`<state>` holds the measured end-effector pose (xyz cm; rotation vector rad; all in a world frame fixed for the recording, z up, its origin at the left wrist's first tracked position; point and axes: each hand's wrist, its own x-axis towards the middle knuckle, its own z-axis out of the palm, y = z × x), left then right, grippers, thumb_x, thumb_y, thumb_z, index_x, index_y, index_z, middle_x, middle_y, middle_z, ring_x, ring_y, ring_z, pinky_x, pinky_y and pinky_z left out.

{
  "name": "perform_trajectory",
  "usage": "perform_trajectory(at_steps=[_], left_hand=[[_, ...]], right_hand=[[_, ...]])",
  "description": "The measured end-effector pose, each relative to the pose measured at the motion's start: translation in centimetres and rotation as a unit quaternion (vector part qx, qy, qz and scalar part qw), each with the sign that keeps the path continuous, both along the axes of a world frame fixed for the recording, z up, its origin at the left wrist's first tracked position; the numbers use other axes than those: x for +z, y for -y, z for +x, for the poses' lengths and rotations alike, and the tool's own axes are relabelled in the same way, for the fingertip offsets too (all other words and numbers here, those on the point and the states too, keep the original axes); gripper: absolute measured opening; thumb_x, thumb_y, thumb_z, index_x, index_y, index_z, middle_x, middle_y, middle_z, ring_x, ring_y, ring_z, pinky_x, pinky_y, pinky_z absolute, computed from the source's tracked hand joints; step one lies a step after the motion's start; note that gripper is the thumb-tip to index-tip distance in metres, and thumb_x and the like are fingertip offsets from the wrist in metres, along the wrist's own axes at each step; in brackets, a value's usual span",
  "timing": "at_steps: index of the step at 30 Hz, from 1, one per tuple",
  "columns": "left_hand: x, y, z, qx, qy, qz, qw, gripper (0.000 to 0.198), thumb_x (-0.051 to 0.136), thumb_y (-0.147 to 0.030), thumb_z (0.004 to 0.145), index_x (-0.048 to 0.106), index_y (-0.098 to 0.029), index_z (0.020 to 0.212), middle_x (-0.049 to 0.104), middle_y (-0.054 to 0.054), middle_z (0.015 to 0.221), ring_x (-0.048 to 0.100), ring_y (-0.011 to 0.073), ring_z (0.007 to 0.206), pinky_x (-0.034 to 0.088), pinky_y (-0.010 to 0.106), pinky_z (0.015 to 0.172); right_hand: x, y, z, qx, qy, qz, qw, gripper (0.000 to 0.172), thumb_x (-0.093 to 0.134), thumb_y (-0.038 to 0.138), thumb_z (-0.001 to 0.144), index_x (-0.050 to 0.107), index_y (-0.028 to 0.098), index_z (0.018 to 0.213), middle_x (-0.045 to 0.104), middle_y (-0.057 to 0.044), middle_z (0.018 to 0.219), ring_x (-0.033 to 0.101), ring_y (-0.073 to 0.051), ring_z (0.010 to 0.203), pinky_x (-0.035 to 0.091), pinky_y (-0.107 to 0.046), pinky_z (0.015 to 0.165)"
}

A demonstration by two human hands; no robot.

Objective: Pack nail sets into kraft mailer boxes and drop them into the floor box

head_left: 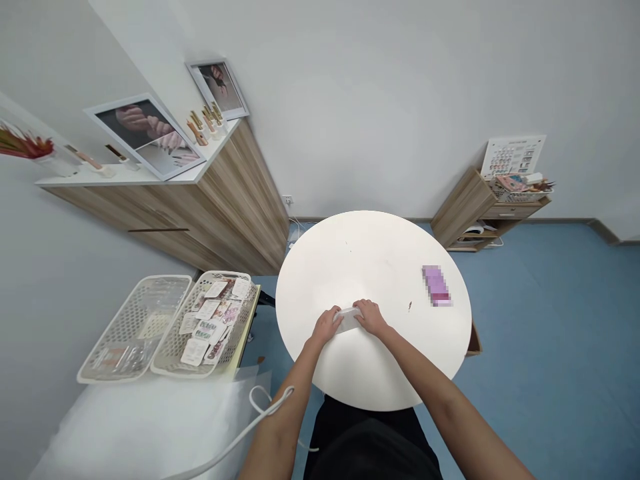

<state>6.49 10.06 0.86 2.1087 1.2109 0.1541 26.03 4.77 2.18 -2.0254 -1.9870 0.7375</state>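
Over the near half of a round white table (360, 233), both hands hold a small whitish box-like item (347, 320) between them. My left hand (327, 325) is closed around its left end, and my right hand (370, 316) grips the right end. The item looks flat and pale; its exact kind is too small to tell. On the table's right side lies a purple and pink rectangle (437, 285), blurred into blocks. A small dark mark (410, 306) shows between it and my right hand.
To the left stand a white basket of printed packets (205, 327) and another with clear plastic packs (125, 357), beside white wrapping (145, 427). A white cable (235, 440) crosses near my left forearm. A wooden cabinet (245, 193) and low shelf (465, 207) stand behind.
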Motion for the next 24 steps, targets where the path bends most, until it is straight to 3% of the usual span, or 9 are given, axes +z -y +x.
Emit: perform_trajectory(at_steps=[3,7,11,14,16,19,21,24], left_hand=[[-1.4,-0.2,0.4,0.022,-0.016,0.043,0.999,0.024,0.046,-0.033,0.093,0.060,-0.023,0.110,0.065,0.005,0.105,0.055,0.0233,0.100,0.043,0.035,0.087],[-2.6,0.0,0.8,0.033,-0.037,0.057,0.997,0.023,0.047,-0.030,0.093,0.062,-0.022,0.108,0.063,0.007,0.104,0.053,0.0256,0.100,0.043,0.038,0.087],[-2.7,0.4,1.0,0.035,-0.047,0.074,0.996,0.024,0.048,-0.029,0.092,0.062,-0.024,0.111,0.061,0.007,0.104,0.052,0.0255,0.100,0.044,0.039,0.086],[-2.3,0.7,1.2,0.044,-0.067,0.142,0.987,0.030,0.049,-0.028,0.091,0.058,-0.023,0.120,0.060,0.009,0.113,0.052,0.0266,0.106,0.042,0.044,0.094],[-1.9,1.0,1.3,0.035,-0.082,0.208,0.974,0.035,0.048,-0.024,0.090,0.055,-0.022,0.125,0.058,0.011,0.123,0.050,0.0288,0.115,0.036,0.051,0.103],[-1.7,2.0,1.2,-0.039,-0.083,0.265,0.960,0.040,0.044,-0.012,0.088,0.056,-0.023,0.124,0.054,0.010,0.135,0.046,0.0280,0.125,0.026,0.054,0.112],[-2.1,3.1,0.9,-0.082,-0.082,0.271,0.955,0.046,0.041,-0.006,0.086,0.056,-0.024,0.126,0.053,0.009,0.139,0.045,0.0257,0.128,0.024,0.052,0.114],[-2.9,5.1,0.3,-0.083,-0.103,0.258,0.957,0.058,0.043,-0.006,0.082,0.046,-0.021,0.138,0.049,0.009,0.145,0.042,0.0254,0.133,0.019,0.053,0.117]], right_hand=[[-1.0,-0.8,-0.1,-0.012,0.005,-0.004,1.000,0.028,0.053,0.021,0.087,0.057,0.023,0.115,0.058,-0.007,0.118,0.050,-0.022,0.108,0.035,-0.037,0.093],[-2.3,-1.1,-0.2,-0.017,0.009,-0.023,1.000,0.028,0.055,0.024,0.087,0.059,0.024,0.115,0.056,-0.007,0.117,0.047,-0.023,0.109,0.036,-0.037,0.092],[-2.9,-0.8,-0.4,-0.023,0.027,-0.012,0.999,0.029,0.055,0.027,0.088,0.059,0.024,0.116,0.056,-0.008,0.120,0.046,-0.025,0.113,0.034,-0.041,0.098],[-2.9,-0.4,-0.5,-0.048,0.055,0.017,0.997,0.035,0.056,0.032,0.088,0.055,0.023,0.122,0.053,-0.010,0.127,0.040,-0.028,0.122,0.025,-0.046,0.107],[-2.9,0.2,-0.5,-0.090,0.069,0.030,0.993,0.044,0.056,0.036,0.088,0.050,0.021,0.128,0.050,-0.012,0.133,0.038,-0.029,0.125,0.024,-0.046,0.107],[-3.0,1.4,0.1,-0.198,0.080,0.004,0.977,0.051,0.057,0.042,0.086,0.046,0.018,0.130,0.050,-0.015,0.130,0.042,-0.030,0.119,0.033,-0.042,0.097],[-3.2,2.4,0.5,-0.267,0.080,-0.034,0.960,0.050,0.057,0.044,0.085,0.048,0.016,0.126,0.053,-0.015,0.123,0.046,-0.031,0.113,0.037,-0.040,0.090],[-3.5,3.6,1.0,-0.312,0.066,-0.080,0.944,0.043,0.058,0.045,0.084,0.054,0.016,0.115,0.057,-0.014,0.114,0.050,-0.030,0.109,0.038,-0.039,0.087]])
